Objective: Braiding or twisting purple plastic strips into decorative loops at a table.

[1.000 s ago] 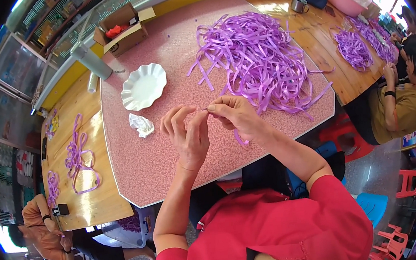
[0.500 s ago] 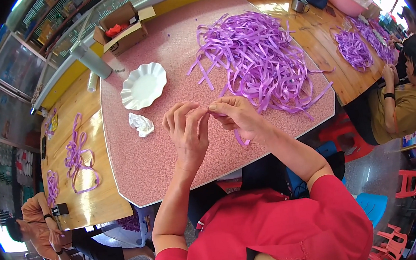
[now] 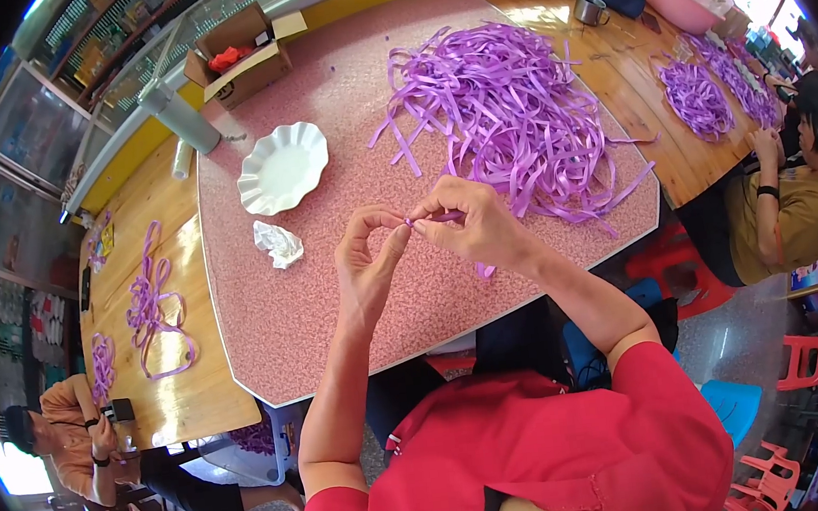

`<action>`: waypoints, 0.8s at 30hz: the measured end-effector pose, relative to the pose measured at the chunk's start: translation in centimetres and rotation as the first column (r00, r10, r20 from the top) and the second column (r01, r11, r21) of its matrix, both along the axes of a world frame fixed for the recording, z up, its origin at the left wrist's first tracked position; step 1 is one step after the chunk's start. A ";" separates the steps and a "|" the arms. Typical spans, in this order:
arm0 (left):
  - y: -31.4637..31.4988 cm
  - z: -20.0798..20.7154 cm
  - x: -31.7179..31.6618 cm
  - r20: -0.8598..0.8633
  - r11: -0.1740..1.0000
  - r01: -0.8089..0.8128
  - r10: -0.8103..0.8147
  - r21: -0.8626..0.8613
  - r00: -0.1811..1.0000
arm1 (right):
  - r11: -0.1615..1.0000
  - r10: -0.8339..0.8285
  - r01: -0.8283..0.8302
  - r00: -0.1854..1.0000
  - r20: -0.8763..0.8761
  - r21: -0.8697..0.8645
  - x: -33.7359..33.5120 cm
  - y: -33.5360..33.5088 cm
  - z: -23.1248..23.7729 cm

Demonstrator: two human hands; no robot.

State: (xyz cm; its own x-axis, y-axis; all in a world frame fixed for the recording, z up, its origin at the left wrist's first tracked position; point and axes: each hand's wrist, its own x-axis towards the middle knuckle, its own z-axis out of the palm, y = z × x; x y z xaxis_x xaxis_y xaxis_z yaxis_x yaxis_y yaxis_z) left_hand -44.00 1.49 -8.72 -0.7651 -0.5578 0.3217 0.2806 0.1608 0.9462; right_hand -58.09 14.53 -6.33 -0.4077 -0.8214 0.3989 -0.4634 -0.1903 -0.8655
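Note:
Over the pink speckled tabletop [image 3: 356, 320], both hands meet on one strip of purple ribbon. My left hand [image 3: 370, 254] pinches a tiny gathered bit of it between thumb and fingertips. My right hand [image 3: 475, 222] is closed on the same purple ribbon [image 3: 485, 271], whose tail hangs out below the palm. The gathered bit is too small to make out. Just beyond my right hand spreads a large loose pile of purple ribbon [image 3: 503, 108]. A white scalloped dish [image 3: 283, 168] and a crumpled white tissue [image 3: 278, 243] lie to the left of my hands.
A grey cylinder [image 3: 181, 120] and an open cardboard box [image 3: 248, 64] stand at the far left. More ribbon lies on wooden tables at left [image 3: 153, 305] and right [image 3: 696, 100]. One person sits at left [image 3: 77, 435], others at right [image 3: 788, 199]. Red stools [image 3: 687, 278] stand at right.
My left hand's raised fingers have curled in and it has shifted slightly right. My right hand has turned, its tail of ribbon moving with it. The person at left has raised their hands.

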 end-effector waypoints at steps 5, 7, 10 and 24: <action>-0.1 -0.4 0.1 0.007 0.998 0.032 -0.032 0.050 0.999 | 0.996 -0.045 0.049 0.997 -0.057 0.074 0.1 0.4 0.5; -0.2 -0.4 0.1 0.005 0.998 0.040 -0.040 0.051 0.999 | 0.996 -0.041 0.043 0.999 -0.016 0.084 0.1 0.4 0.3; -0.4 -0.5 0.2 0.010 0.998 0.056 -0.056 0.036 0.998 | 0.992 -0.026 0.017 0.997 0.072 0.122 -0.2 0.4 0.3; 0.0 1.0 0.4 0.020 0.811 -0.156 0.202 -0.565 0.979 | 0.993 0.005 -0.027 0.983 0.184 0.118 -0.2 0.2 0.1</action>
State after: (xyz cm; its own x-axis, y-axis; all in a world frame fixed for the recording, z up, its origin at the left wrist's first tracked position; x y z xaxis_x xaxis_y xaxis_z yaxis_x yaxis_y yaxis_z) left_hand -43.56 1.53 -7.69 -0.7043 -0.4298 0.5650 0.1264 0.7072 0.6956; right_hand -58.31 14.78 -6.27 -0.4511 -0.8656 0.2174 -0.2927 -0.0867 -0.9523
